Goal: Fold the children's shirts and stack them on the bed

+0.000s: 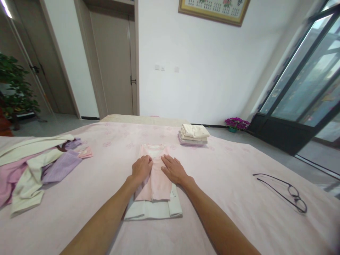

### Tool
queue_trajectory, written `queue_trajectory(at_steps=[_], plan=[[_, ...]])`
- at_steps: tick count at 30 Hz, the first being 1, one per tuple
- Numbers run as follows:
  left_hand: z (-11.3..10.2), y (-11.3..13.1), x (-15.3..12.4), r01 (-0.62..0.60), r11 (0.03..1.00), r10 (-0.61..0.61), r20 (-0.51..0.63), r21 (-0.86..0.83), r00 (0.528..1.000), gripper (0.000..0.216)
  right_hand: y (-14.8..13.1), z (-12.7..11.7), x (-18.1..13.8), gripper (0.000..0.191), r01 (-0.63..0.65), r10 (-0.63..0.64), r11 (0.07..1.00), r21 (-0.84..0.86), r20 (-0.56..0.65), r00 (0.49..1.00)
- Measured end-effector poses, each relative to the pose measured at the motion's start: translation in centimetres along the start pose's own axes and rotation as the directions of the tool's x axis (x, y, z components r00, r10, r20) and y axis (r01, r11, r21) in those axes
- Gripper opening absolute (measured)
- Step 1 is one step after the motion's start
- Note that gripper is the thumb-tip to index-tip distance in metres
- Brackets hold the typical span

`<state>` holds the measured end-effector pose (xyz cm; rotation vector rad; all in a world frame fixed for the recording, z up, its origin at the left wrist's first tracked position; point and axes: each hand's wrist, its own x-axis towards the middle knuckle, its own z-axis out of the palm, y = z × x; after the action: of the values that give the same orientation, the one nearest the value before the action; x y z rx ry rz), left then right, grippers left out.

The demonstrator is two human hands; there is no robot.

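Note:
A small pink top lies front up in the middle of the bed, its sides folded inward. Under it is a pale white garment, whose lower part sticks out toward me. My left hand is on the top's left side, fingers bent and pressed together at the front opening, gripping the cloth there. Flat on the top's right side lies my right hand, its fingers stretched out and holding nothing. The cloth right under both palms is hidden.
A neat stack of folded clothes sits beyond my right hand. Loose clothes in white, pink and purple are heaped at the left. Black-framed eyeglasses lie at the right on the pink bedsheet.

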<state>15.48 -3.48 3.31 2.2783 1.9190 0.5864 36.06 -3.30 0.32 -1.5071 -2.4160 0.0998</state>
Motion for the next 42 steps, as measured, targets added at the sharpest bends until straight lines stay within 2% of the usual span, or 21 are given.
queue_trajectory(at_steps=[5, 10, 13, 15, 17, 19, 21, 24, 29, 34, 37, 42], plan=[[0.7, -0.5, 0.4, 0.063, 0.998, -0.063, -0.003, 0.02, 0.998, 0.025, 0.3, 0.3, 0.2, 0.058, -0.001, 0.001, 1.0, 0.006, 0.002, 1.0], [0.5, -0.4, 0.3, 0.102, 0.994, -0.102, 0.011, 0.04, 0.995, 0.024, 0.2, 0.3, 0.2, 0.059, -0.003, 0.003, 1.0, -0.012, 0.012, 1.0], [0.4, -0.3, 0.1, 0.1, 0.994, -0.1, -0.018, 0.051, 0.995, 0.022, 0.1, 0.1, 0.1, 0.06, -0.001, 0.002, 1.0, -0.023, 0.028, 1.0], [0.6, -0.4, 0.0, -0.001, 0.999, 0.004, -0.083, 0.037, 0.997, 0.023, 0.0, 0.0, 0.1, 0.061, 0.001, 0.0, 1.0, -0.032, 0.028, 1.0], [1.0, -0.7, -0.1, -0.225, 0.974, 0.224, -0.122, 0.01, 0.967, 0.028, 0.0, -0.1, 0.0, 0.062, 0.0, 0.001, 0.999, -0.04, 0.024, 1.0], [1.6, -1.3, -0.3, -0.436, 0.9, 0.435, -0.073, 0.003, 0.897, 0.036, 0.0, -0.1, 0.0, 0.062, -0.004, 0.005, 0.999, -0.044, 0.02, 1.0], [2.2, -1.8, -0.5, -0.504, 0.863, 0.503, 0.044, 0.03, 0.863, 0.047, 0.0, 0.0, 0.0, 0.062, -0.004, 0.005, 0.999, -0.044, 0.018, 1.0], [2.6, -2.2, -1.0, -0.471, 0.878, 0.453, 0.168, 0.087, 0.876, 0.059, 0.1, 0.2, 0.0, 0.062, -0.008, 0.008, 0.999, -0.038, 0.016, 1.0], [1.8, -2.6, -2.1, -0.467, 0.879, 0.432, 0.248, 0.101, 0.867, 0.064, 0.4, 0.2, 0.0, 0.064, -0.042, 0.042, 0.999, -0.018, -0.01, 0.999], [0.2, -3.3, -4.4, -0.496, 0.865, 0.448, 0.329, 0.075, 0.831, 0.069, 0.3, -0.2, -0.1, 0.062, 0.048, -0.048, 0.999, 0.012, -0.006, 0.999], [-0.8, -3.6, -6.0, -0.494, 0.867, 0.445, 0.349, 0.063, 0.825, 0.069, 0.2, -0.2, -0.1, 0.065, 0.085, -0.085, 0.996, 0.014, 0.015, 0.996], [-1.5, -3.6, -7.8, -0.484, 0.873, 0.443, 0.324, 0.056, 0.836, 0.065, 0.0, 0.0, -0.1, 0.068, 0.067, -0.067, 0.998, -0.003, 0.037, 0.997]])
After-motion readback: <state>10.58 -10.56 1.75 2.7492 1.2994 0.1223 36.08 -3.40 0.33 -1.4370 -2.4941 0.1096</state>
